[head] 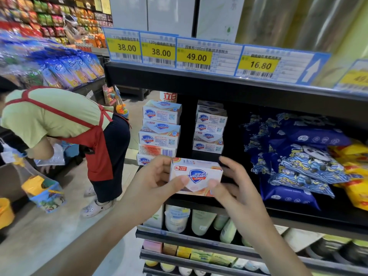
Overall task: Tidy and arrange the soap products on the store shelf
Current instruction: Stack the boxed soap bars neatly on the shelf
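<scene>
At centre frame, left hand [157, 176] and right hand [229, 184] pinch a white-and-orange cardboard soap box [196, 175] at its ends, fingers curled round it, label outward, evidently for squaring onto the black shelf [298, 211] below two uneven soap stacks [159, 132].

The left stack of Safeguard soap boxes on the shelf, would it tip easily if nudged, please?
Probably yes. The left stack is several boxes high and unevenly aligned, so a push could topple it. The boxes look like stiff, flat-sided cartons, likely to slide rather than roll.
</scene>
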Demonstrator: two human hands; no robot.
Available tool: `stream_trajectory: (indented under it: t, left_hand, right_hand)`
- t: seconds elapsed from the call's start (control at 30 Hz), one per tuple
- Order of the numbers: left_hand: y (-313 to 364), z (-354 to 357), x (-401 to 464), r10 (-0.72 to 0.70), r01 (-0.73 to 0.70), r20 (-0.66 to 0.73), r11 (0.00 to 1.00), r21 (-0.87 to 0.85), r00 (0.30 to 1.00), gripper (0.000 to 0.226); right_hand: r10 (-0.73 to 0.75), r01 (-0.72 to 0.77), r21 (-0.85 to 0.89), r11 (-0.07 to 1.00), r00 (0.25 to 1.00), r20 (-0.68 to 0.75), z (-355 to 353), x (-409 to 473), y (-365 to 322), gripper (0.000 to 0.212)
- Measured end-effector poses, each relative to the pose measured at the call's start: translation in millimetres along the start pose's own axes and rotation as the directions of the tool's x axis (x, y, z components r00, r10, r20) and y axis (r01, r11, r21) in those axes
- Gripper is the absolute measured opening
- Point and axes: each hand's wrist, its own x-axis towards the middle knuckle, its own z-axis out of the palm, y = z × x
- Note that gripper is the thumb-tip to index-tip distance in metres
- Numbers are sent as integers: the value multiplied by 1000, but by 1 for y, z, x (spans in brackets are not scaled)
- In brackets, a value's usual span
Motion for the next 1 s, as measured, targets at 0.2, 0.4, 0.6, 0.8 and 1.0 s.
stream_trajectory:
  t: [0.2,0.4,0.6,0.8,1.0]
  left_hand:
    - [1,2,0,-67,66,-21,997,-42,998,42]
    - [4,-2,2,-177,177,-1,983,-55,984,52]
    - [1,-10,7,-278,276,-17,960,-51,961,46]
    - [-12,-21,11,-191,189,-114,982,-27,975,67]
    - [-32,-30,-3,180,-139,19,687,713,984,33]
  right_hand:
    - [-397,395,-501,770,911,108,-3,-2,10,98]
    - [-447,458,-527,716,880,157,-2,4,11,95]
    - [-442,474,-484,735,877,188,-1,11,8,68]
    - [-368,373,-114,921,928,59,-2,27,-3,46]
    - [-344,344,-96,934,939,10,8,81,-34,43]
